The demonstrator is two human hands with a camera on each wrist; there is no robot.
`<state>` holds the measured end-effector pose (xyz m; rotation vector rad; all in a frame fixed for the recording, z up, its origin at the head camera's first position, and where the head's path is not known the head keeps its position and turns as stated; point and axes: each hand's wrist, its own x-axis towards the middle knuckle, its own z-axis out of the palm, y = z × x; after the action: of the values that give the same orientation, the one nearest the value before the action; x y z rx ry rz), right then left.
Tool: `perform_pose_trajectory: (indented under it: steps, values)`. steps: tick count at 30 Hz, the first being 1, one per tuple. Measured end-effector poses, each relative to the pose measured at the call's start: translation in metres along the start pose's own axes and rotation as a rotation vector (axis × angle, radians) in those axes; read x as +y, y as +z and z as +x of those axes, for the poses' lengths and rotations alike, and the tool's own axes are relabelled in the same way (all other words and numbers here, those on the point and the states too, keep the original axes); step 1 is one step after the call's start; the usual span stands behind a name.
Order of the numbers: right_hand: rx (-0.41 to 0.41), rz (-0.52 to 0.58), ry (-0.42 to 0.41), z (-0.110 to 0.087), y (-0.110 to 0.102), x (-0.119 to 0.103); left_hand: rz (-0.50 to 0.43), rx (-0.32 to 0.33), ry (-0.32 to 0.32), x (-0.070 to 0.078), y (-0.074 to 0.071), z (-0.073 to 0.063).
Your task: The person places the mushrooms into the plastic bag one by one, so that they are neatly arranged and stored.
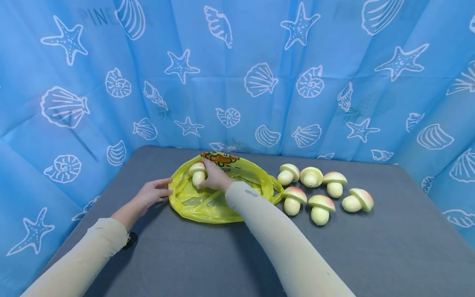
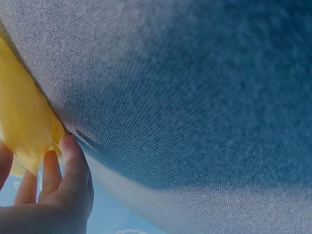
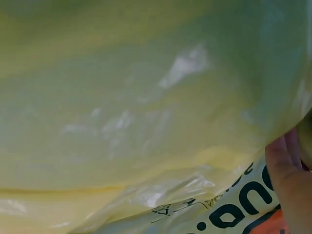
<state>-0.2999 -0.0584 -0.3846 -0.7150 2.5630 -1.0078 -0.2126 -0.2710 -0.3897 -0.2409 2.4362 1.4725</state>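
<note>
A yellow plastic bag [image 1: 219,208] lies spread on the grey table with its mouth facing up. Inside it, near the left side, my right hand [image 1: 216,175] grips a toy mushroom [image 1: 198,177], pale with a pinkish tint on the cap. At the bag's left rim is my left hand [image 1: 151,194], thumb and fingers spread, fingertips touching the plastic. The left wrist view shows those fingers [image 2: 73,165] fairly straight against the bag [image 2: 24,112]. Yellow film fills most of the right wrist view, where the right hand [image 3: 292,180] appears at the right edge.
Several more toy mushrooms [image 1: 321,209] lie in a loose group right of the bag, close to its handle [image 1: 276,192]. A blue curtain [image 1: 237,103] with shell and starfish prints hangs behind the table [image 1: 193,260] and at its sides.
</note>
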Motion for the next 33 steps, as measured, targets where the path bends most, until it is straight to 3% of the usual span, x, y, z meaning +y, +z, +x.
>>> perform_pose_trajectory:
  steps: [8,18,33]
  values:
    - [0.010,-0.012,0.050,-0.002,0.002,-0.002,-0.013,-0.010,-0.008,0.001,0.001,0.002]
    - [-0.012,0.014,0.020,-0.012,-0.007,-0.003,-0.007,0.001,-0.008,-0.001,0.001,0.003]
    - [-0.053,0.003,0.042,-0.030,-0.026,0.001,0.001,0.000,-0.019,0.000,0.000,0.000]
